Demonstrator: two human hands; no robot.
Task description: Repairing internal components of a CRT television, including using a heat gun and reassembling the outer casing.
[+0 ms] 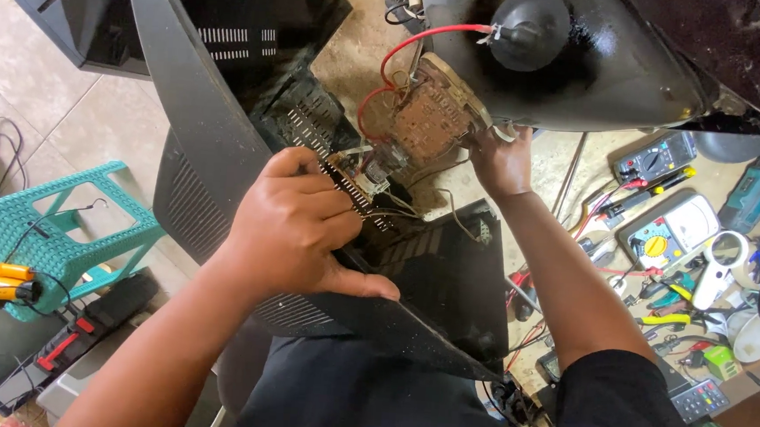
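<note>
On the black rear cover (226,142), left hand (295,230); right hand (499,162) at circuit board (426,111).

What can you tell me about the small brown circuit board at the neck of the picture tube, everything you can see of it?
The brown circuit board is small, roughly square with rounded corners, and looks worn and dusty, with pale edging. It sits tilted against the narrow rear end of the dark glass picture tube. Thin red wires loop beside its left edge. The right hand touches its lower right corner, fingers hidden behind it. The left hand grips the black plastic back cover just below, apart from the board.
</note>
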